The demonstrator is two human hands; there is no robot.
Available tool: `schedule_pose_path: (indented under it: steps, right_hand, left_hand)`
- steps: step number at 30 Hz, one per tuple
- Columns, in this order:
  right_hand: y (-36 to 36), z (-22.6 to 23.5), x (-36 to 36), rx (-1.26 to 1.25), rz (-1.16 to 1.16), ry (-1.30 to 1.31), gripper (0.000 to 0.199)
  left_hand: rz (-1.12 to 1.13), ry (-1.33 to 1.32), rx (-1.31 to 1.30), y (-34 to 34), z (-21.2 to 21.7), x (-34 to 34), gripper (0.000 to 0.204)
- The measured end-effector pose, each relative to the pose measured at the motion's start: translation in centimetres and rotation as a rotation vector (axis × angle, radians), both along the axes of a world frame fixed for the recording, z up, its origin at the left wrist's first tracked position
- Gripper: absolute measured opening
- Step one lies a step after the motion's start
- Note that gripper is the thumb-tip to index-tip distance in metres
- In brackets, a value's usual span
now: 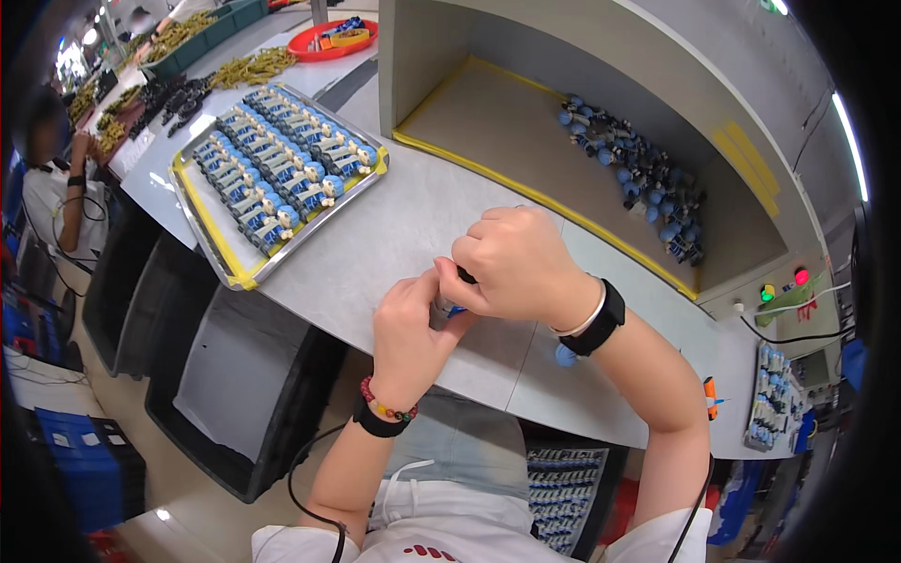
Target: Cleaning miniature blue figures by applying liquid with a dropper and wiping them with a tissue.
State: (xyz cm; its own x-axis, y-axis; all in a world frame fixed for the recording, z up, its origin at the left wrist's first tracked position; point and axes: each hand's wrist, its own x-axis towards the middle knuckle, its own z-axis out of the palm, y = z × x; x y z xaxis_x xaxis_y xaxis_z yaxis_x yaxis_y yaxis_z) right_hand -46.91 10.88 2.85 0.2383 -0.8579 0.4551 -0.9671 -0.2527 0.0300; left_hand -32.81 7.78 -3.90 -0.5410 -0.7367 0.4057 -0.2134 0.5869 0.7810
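Note:
Above the table's front part, my left hand point(408, 324) is closed around a small blue-and-grey figurine point(445, 306), most of it hidden by fingers. My right hand point(519, 263) is curled in a fist against its top, where a dark bit shows between the fingers. Whether the right fingers grip the figurine's dark end or a separate small part cannot be made out. Under my right wrist lies a light-blue rounded piece point(565, 356), partly covered. To the left, rows of blue-and-grey figurines point(272, 164) lie on a metal tray point(211, 246) edged with yellow tape.
A grey open-fronted box point(507, 108) holds a heap of blue-headed figurines point(648, 183). Further off are a red basin point(310, 49) and a green bin point(174, 61). Black crates point(235, 413) stand below the table's left edge. An orange tool point(710, 399) lies near my right elbow.

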Motion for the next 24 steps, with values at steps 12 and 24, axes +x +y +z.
schedule_pose_path:
  steps: [12,24]
  right_hand:
    - [1.3,4.4,-0.2,0.32,0.186,0.046,0.015]
    - [2.2,4.8,0.5,0.33,0.177,0.007,0.014]
  left_hand:
    - [-0.144,0.055,0.03,-1.0,-0.3,0.3,0.039]
    - [-0.155,-0.027,-0.05,-0.8,-0.6,0.4,0.038]
